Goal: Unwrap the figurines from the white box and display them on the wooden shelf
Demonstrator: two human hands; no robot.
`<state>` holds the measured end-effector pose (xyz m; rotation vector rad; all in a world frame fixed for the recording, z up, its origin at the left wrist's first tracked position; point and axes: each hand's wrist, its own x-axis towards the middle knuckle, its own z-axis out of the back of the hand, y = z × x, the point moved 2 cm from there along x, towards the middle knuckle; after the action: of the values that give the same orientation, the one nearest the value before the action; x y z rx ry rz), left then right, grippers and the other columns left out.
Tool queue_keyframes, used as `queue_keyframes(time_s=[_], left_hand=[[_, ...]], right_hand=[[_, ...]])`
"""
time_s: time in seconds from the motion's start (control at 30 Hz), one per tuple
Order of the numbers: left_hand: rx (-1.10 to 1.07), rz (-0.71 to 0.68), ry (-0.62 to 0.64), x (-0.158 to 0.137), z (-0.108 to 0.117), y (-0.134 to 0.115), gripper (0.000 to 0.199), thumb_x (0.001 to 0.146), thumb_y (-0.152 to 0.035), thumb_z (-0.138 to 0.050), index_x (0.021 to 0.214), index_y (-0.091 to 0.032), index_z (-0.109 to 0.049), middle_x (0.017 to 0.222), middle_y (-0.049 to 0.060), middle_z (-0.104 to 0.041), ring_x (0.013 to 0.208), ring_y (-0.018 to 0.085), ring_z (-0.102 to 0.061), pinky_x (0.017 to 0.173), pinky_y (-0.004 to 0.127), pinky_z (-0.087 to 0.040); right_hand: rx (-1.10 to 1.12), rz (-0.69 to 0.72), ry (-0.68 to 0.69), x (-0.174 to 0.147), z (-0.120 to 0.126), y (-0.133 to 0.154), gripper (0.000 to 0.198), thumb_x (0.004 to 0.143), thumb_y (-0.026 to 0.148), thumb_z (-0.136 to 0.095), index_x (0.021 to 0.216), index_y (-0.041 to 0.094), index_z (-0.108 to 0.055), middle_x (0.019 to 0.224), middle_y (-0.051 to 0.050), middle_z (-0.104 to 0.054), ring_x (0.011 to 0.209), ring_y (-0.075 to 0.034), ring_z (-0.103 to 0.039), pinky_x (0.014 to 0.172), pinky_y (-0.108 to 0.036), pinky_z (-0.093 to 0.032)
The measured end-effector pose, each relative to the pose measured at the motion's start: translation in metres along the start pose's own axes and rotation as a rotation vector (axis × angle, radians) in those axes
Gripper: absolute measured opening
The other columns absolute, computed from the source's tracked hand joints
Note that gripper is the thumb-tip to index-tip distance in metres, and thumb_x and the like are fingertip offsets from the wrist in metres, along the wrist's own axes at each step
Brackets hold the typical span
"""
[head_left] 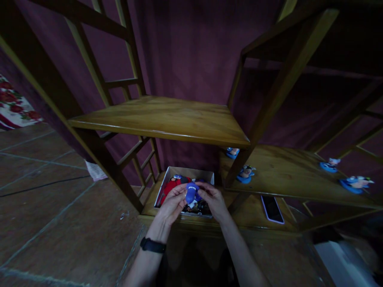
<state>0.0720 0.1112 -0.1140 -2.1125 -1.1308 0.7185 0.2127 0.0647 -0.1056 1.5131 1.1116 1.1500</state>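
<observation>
A small purple figurine [191, 193] with a white mark near its top is held between both hands. My left hand [173, 203] grips its left side with the fingers closed. From the other side, my right hand [213, 198] pinches it with thumb and fingers. Directly beneath is an open white cardboard box [201, 173] on the low shelf. Inside it lie red figures [173, 185] and other dark and white pieces, partly covered by my hands.
A wooden shelf board [167, 119] juts out above the box. On the right-hand shelf [284, 169] stand several figurines on blue bases, such as one figurine [245, 174] by the post. A phone [272, 209] lies lower right. Upright posts flank the box.
</observation>
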Motion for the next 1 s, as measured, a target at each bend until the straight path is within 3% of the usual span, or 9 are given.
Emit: queue_keyframes(time_s=[0.17,0.3,0.4,0.6,0.83,1.0], left_hand=[[0.054,0.052,-0.084,0.001,-0.001,0.007,0.023,0.063,-0.008,-0.072,0.085,-0.011,-0.067,0.080,0.007,-0.070,0.069,0.013,-0.065,0.069,0.024,-0.053],[0.051,0.120,-0.146,0.001,-0.001,0.013,0.017,0.063,-0.005,-0.071,0.080,-0.009,-0.066,0.078,0.009,-0.069,0.069,0.015,-0.066,0.073,0.028,-0.054],[0.032,0.194,-0.138,0.001,0.000,0.014,0.019,0.064,-0.007,-0.071,0.082,-0.009,-0.066,0.079,0.011,-0.070,0.068,0.017,-0.067,0.072,0.030,-0.055],[0.059,0.188,-0.155,0.002,0.005,0.017,0.017,0.063,-0.006,-0.072,0.079,-0.007,-0.066,0.074,0.011,-0.070,0.062,0.017,-0.067,0.065,0.027,-0.056],[0.018,0.173,-0.360,0.006,0.012,0.032,0.010,0.065,-0.001,-0.067,0.070,-0.008,-0.062,0.061,0.008,-0.067,0.053,0.015,-0.064,0.058,0.026,-0.056],[-0.076,0.231,-0.392,0.011,0.015,0.037,0.011,0.066,-0.001,-0.066,0.067,-0.009,-0.060,0.059,0.006,-0.066,0.053,0.015,-0.064,0.058,0.025,-0.055]], right_hand=[[0.106,-0.104,-0.157,0.003,-0.002,-0.017,0.026,0.071,0.033,-0.064,0.096,0.024,-0.067,0.097,-0.001,-0.067,0.089,-0.018,-0.060,0.081,-0.030,-0.045],[0.314,-0.279,-0.244,0.002,-0.001,-0.036,0.023,0.063,0.026,-0.067,0.085,0.020,-0.067,0.090,-0.003,-0.069,0.080,-0.018,-0.062,0.070,-0.030,-0.049],[0.353,-0.358,-0.270,0.001,0.002,-0.043,0.023,0.057,0.022,-0.069,0.080,0.019,-0.066,0.080,-0.003,-0.069,0.070,-0.016,-0.062,0.061,-0.027,-0.048],[0.388,-0.385,-0.249,0.002,-0.001,-0.046,0.023,0.055,0.019,-0.070,0.077,0.017,-0.065,0.071,-0.001,-0.067,0.060,-0.012,-0.059,0.054,-0.023,-0.045],[0.365,-0.372,-0.316,-0.001,-0.012,-0.067,0.017,0.058,0.024,-0.067,0.074,0.017,-0.063,0.067,-0.001,-0.066,0.057,-0.013,-0.059,0.052,-0.024,-0.045],[0.231,-0.354,-0.349,-0.001,-0.013,-0.068,0.027,0.063,0.032,-0.064,0.087,0.020,-0.064,0.081,-0.001,-0.067,0.068,-0.015,-0.061,0.059,-0.026,-0.048]])
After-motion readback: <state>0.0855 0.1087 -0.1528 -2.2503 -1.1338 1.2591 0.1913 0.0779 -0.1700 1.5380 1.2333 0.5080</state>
